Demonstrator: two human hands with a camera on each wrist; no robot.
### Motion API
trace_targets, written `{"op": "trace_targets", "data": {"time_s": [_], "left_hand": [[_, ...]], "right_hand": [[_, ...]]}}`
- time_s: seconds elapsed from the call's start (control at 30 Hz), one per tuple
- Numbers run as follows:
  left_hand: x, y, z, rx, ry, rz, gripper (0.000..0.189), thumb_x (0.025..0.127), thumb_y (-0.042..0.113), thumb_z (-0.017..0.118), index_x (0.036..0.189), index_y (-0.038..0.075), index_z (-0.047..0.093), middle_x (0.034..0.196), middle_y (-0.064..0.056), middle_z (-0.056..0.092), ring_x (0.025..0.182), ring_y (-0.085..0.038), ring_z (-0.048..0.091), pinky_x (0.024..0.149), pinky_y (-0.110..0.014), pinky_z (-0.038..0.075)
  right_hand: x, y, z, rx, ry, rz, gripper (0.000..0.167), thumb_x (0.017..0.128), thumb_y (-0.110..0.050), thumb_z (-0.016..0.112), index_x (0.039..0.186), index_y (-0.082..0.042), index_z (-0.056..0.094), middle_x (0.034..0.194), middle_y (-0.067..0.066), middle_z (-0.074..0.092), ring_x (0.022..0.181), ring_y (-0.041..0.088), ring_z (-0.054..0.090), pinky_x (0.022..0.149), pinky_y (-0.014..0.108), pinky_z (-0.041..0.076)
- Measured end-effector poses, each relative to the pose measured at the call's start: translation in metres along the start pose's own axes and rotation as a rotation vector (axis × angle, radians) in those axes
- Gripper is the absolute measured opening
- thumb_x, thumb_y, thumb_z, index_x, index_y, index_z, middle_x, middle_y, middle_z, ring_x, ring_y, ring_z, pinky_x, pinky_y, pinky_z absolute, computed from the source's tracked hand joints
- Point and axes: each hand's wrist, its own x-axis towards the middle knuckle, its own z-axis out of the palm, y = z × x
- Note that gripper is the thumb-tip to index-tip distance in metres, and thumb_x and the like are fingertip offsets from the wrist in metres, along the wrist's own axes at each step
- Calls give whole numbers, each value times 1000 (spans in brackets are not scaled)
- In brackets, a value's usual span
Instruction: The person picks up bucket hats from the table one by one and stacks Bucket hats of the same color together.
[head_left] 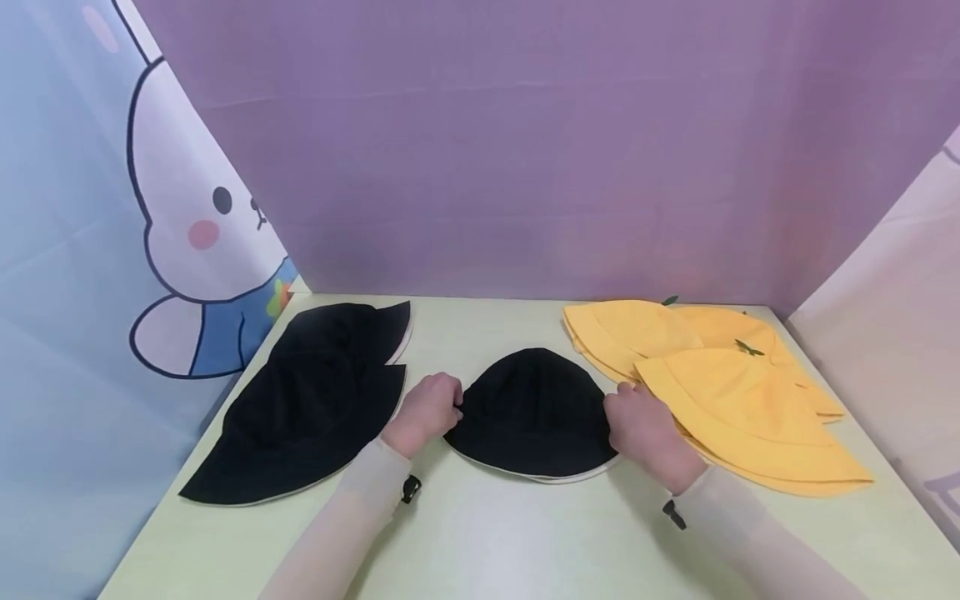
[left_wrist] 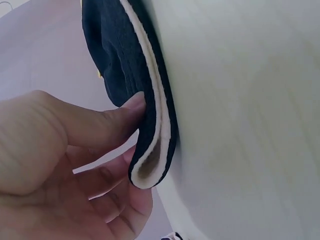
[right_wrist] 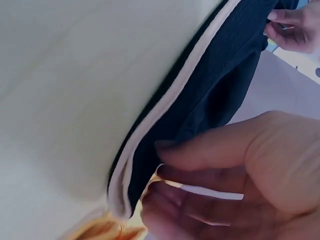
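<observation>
- left of the frame: two black hats point(head_left: 303, 429), lying in an overlapping group; this side appears already arranged.
- centre-left: the left hand point(head_left: 426, 410), nearly closed, thumb above and fingers curled below, pinching the near end of the brim.
- centre: the middle black hat point(head_left: 534, 421), folded over on the table point(head_left: 495, 542), between the two colour groups; judged the one piece still unfinished.
- centre-right: the right hand point(head_left: 651, 433), also nearly closed, thumb against the cloth, pinching the opposite end.
- right of the frame: yellow hats point(head_left: 738, 412), overlapping; apparently finished too.
</observation>
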Motion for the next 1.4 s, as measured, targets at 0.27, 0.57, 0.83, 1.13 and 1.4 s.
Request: {"op": "trace_targets", "data": {"time_s": [0.27,0.57,0.83,1.13,1.4], "left_hand": [[-1,5,1,38,-1,-48,10,83,8,80,84,9,70,90,-4,60,91,-29,61,75,-45,54],[-3,7,-2,55,-23,-72,10,80,3,75,86,9,70,91,-5,61,92,-28,61,71,-45,54],[2,-5,-9,25,8,-55,12,78,-4,67,84,7,69,89,-5,63,84,-25,62,70,-44,54],[15,-44,-28,87,77,-78,14,82,-3,62,94,-1,67,94,-15,60,90,-37,62,72,-53,53],[25,-75,-37,190,34,-119,10,89,0,62,97,-2,68,98,-19,60,94,-42,58,80,-55,51]], "right_hand": [[9,4,-1,62,-94,-20,6,77,5,65,77,-1,63,74,12,53,62,26,51,55,41,46],[21,12,-9,147,-228,-4,9,81,3,65,80,-5,63,74,5,54,66,23,50,59,34,43],[20,19,-9,202,-198,-33,20,81,0,69,71,-11,54,67,3,49,61,21,47,56,32,39],[17,20,-9,193,-173,-35,24,80,0,69,69,-12,52,66,3,47,61,20,45,55,32,38],[17,15,-9,192,-187,-32,15,80,-1,69,75,-10,58,72,3,51,66,21,48,57,33,41]]}}
